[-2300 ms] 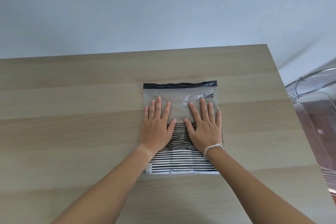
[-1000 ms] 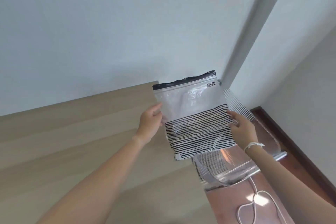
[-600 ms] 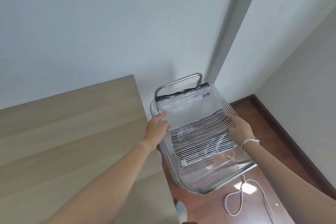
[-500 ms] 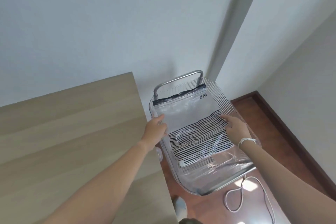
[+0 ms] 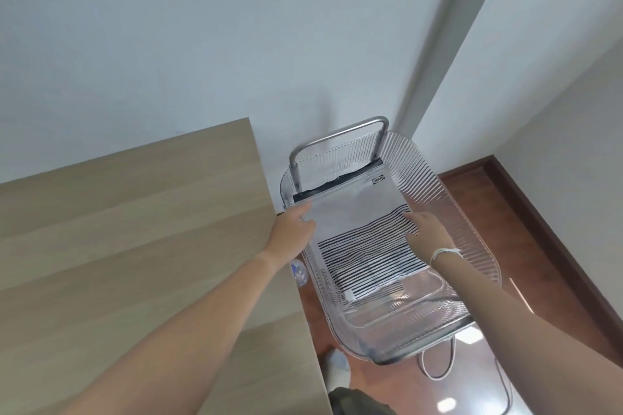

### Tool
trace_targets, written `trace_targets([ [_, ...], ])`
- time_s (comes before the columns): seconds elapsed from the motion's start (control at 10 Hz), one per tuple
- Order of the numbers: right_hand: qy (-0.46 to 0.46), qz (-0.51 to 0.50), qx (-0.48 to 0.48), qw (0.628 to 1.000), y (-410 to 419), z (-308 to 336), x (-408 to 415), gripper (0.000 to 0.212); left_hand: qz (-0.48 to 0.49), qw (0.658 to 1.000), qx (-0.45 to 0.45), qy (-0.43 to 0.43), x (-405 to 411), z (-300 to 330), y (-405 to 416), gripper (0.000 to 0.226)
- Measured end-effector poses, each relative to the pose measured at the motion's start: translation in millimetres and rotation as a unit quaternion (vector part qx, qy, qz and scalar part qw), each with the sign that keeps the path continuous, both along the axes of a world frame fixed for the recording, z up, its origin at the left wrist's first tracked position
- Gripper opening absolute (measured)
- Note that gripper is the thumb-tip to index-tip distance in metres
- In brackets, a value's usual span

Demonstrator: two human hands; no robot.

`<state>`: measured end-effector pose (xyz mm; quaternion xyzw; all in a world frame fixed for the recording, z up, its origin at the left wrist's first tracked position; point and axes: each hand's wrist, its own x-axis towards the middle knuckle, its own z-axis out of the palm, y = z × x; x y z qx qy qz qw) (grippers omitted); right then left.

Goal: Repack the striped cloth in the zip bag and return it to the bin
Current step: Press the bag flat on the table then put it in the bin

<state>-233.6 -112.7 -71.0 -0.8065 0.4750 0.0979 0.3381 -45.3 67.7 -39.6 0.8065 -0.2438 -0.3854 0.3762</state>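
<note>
The clear zip bag [image 5: 350,209] with a black zip strip holds the black-and-white striped cloth [image 5: 367,256] in its lower half. The bag sits inside the clear ribbed bin [image 5: 451,222], tilted with its zip end toward the bin's metal handle [image 5: 337,138]. My left hand [image 5: 293,229] touches the bag's left edge just below the zip strip, over the bin's left wall. My right hand [image 5: 428,229] rests on the bag's right edge at the top of the stripes. How firmly either hand grips the bag is hard to tell.
The wooden table [image 5: 135,246] fills the left side, its right edge close beside the bin. White walls and a corner stand behind. A white cable [image 5: 438,371] lies on the reddish floor under the bin. A foot [image 5: 337,367] shows below.
The bag was lifted off the table, carried right over the bin, and lowered into it. In the last half second it sank deeper and my hands followed it down.
</note>
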Motion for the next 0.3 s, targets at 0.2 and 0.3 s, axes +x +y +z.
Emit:
trace_targets([
  [0.2, -0.043, 0.019, -0.025, 0.999, 19.3, 21.8, 17.1, 0.046, -0.085, 0.99, 0.0, -0.116, 9.6, 7.3, 18.3, 0.047],
  [0.3, -0.08, 0.046, -0.053, 0.994, 32.9, 38.4, 34.8, 0.046, -0.075, 0.981, -0.018, -0.176, 18.4, 15.9, 30.9, 0.045],
])
